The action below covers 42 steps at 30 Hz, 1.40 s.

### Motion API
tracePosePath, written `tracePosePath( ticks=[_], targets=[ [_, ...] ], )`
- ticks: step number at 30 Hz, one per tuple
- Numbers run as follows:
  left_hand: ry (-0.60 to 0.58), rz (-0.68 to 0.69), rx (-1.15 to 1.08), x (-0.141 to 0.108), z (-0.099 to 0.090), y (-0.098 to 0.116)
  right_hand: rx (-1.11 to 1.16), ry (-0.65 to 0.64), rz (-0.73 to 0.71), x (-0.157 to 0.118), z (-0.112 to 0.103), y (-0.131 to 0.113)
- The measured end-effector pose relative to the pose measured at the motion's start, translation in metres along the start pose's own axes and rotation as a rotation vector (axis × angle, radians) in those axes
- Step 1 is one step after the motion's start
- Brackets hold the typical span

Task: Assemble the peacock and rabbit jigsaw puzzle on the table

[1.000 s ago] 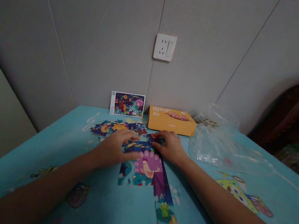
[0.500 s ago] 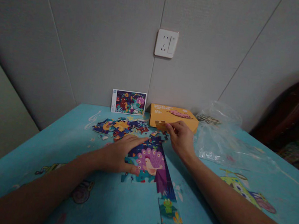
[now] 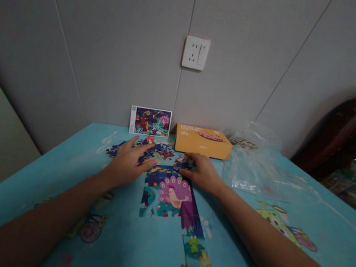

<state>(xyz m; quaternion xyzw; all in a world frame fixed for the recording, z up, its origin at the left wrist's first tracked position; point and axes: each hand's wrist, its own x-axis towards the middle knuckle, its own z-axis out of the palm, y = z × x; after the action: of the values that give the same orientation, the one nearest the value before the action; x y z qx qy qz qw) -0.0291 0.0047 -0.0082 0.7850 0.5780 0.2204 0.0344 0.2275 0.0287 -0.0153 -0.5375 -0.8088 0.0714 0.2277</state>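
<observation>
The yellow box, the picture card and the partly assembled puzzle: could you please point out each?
Yellow box point(image 3: 202, 143), head view: its printed side.
Picture card point(image 3: 151, 122), head view: its printed scene.
Partly assembled puzzle point(image 3: 173, 197), head view: its pink-and-purple section.

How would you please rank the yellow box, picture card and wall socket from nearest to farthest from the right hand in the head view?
1. Yellow box, just beyond the right hand.
2. Picture card, farther left, by the wall.
3. Wall socket, highest, on the wall.
</observation>
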Motion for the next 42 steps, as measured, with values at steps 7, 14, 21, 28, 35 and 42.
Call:
tracePosePath(
  ticks=[7,14,21,28,35,42],
  targets=[
    [-0.042,-0.012,0.081,0.000,0.003,-0.007,0.180,0.107,-0.018,0.000,-0.003,-0.003],
    [-0.222,0.377,-0.159,-0.015,0.002,0.019,0.321,0.075,-0.358,-0.013,-0.005,-0.034],
    [-0.100,0.105,0.017,-0.006,0.006,0.004,-0.015,0.250,0.093,-0.001,0.001,-0.007],
    [-0.055,-0.043,0.115,-0.003,0.008,-0.008,-0.068,0.076,0.261,0.004,0.003,0.012],
    [-0.234,0.485,-0.105,-0.013,-0.002,0.011,0.086,0.068,0.367,0.005,0.000,0.005],
    [-0.452,0.544,-0.220,-0.019,-0.004,0.017,0.300,0.197,0.189,0.005,0.002,0.006]
  ],
)
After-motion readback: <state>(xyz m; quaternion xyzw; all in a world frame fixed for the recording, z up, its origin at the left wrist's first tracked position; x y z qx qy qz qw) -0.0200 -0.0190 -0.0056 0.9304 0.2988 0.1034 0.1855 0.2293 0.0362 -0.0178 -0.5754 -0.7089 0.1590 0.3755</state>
